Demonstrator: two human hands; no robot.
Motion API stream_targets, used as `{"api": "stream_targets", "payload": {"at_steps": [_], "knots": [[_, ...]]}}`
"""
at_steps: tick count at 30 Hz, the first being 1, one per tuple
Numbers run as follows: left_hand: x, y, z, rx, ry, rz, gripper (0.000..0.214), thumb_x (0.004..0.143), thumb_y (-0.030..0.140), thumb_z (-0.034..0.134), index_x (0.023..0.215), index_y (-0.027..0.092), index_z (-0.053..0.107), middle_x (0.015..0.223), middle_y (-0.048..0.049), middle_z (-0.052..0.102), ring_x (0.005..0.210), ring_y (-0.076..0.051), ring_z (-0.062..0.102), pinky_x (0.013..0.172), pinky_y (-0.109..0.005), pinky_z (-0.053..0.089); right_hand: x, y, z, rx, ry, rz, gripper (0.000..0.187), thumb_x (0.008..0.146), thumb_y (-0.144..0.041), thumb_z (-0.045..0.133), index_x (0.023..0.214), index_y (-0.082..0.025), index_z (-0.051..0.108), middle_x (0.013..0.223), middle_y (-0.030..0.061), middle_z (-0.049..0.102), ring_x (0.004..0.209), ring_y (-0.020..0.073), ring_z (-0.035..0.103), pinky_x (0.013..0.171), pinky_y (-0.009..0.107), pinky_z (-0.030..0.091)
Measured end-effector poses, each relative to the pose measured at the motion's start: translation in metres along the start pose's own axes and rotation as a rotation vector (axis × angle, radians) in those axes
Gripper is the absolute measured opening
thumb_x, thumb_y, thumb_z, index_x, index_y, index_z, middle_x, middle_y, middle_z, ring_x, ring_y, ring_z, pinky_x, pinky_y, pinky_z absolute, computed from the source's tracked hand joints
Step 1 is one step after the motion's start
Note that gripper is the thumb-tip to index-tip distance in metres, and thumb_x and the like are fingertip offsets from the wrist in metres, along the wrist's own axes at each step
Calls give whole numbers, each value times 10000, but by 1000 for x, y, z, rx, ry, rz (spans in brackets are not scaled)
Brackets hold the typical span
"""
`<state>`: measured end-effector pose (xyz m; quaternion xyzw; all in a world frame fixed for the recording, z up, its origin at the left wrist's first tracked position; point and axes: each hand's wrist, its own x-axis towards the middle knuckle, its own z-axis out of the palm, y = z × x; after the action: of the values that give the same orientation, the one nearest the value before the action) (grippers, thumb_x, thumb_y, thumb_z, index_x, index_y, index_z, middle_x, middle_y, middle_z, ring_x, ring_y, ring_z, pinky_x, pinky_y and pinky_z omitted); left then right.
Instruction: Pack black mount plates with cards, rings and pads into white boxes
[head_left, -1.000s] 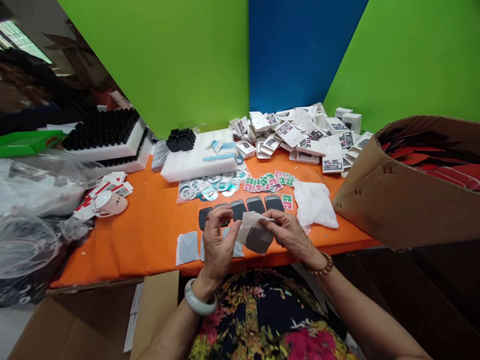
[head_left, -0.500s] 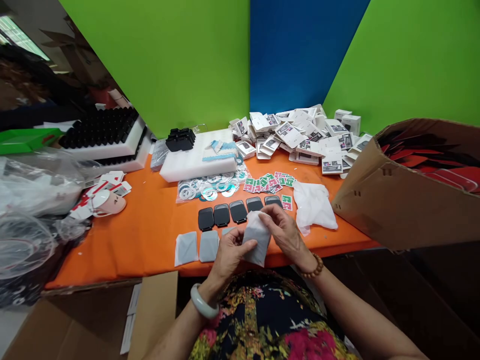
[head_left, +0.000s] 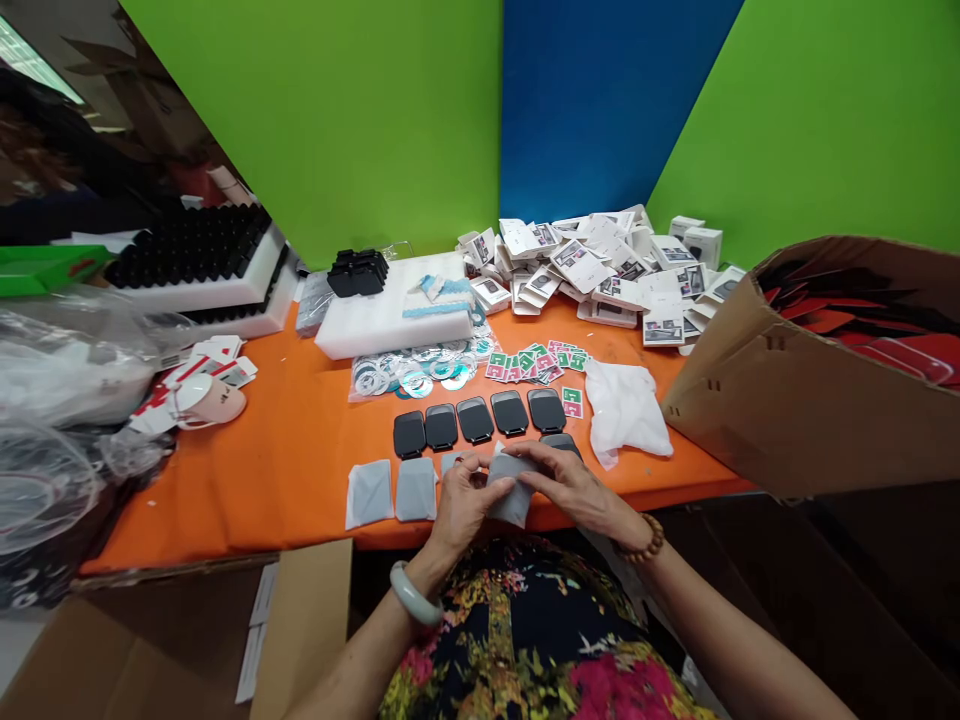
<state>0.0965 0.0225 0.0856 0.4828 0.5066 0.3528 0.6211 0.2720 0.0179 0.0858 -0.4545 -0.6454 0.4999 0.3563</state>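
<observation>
**Both hands on one pouch at the table's near edge**

The left hand (head_left: 459, 500) and right hand (head_left: 579, 485) met over a small grey-white pouch (head_left: 511, 497), low above the near edge of the orange table (head_left: 300, 450). The left thumb and fingers pinched its left side. The right fingers lay across its top and right side, closed on it too. Neither hand was loose; each gripped the pouch from its own side, which seemed to keep the thin sleeve flat and steady between them. What lay inside could not be made out, though it looked dark through the material.

Two laid pouches (head_left: 392, 491) rested side by side just left of the left hand, with the corner of a third half hidden behind that hand. They lined up along the near edge, likely because that put them within easy reach. Just beyond the hands stood a row of black pads (head_left: 476, 420), five abreast, and a lone pad (head_left: 561, 441) sat near the right fingers.

Farther back lay a clear bag of rings (head_left: 416, 378), a scatter of green and pink stickers (head_left: 534, 363) and a white foam block (head_left: 390, 318). A crumpled white bag (head_left: 626, 410) lay right of the pads. A heap of small boxes (head_left: 600, 272) filled the far corner, and a tilted carton (head_left: 795, 400) stood at the right, its mouth turned toward the person.
</observation>
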Motion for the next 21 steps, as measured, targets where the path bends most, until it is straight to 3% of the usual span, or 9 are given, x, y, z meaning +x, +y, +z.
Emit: {"api": "stream_targets", "payload": {"at_steps": [4,8,14,18,21], "knots": [[4,-6,-1,163,-6,-9,217,683,282,668,837,153,585,729,4,609,624,-121,564,547,-220,436,9,13,-6,71,-62,119,263,827,-266,532,1069,-189,597,955,39,652,833,156,599,723,285,503],[2,-8,-8,315,20,-38,379,698,189,610,1066,178,521,748,19,602,633,-127,585,588,-247,467,21,26,-11,-5,-114,186,285,803,-236,518,1071,-179,598,819,11,615,721,139,557,624,250,459],[-4,-10,-17,654,71,238,240,784,188,590,1024,193,595,893,-41,637,803,-181,593,774,-354,490,46,33,-11,-236,-176,138,315,774,-126,484,1055,-164,621,916,40,650,800,158,569,705,276,450],[-3,-17,-15,831,-34,396,288,758,145,655,1035,205,605,1076,-74,630,1003,-235,553,889,-413,464,54,35,-5,-370,-189,103,328,790,-71,468,1067,-164,616,1061,80,654,950,198,587,855,341,437],[2,-24,-13,914,-122,460,269,744,109,657,991,212,622,1165,-82,597,1083,-254,522,930,-434,451,51,32,2,-476,-177,55,295,818,-73,485,1060,-167,624,1043,92,638,967,203,588,891,342,430]]}}
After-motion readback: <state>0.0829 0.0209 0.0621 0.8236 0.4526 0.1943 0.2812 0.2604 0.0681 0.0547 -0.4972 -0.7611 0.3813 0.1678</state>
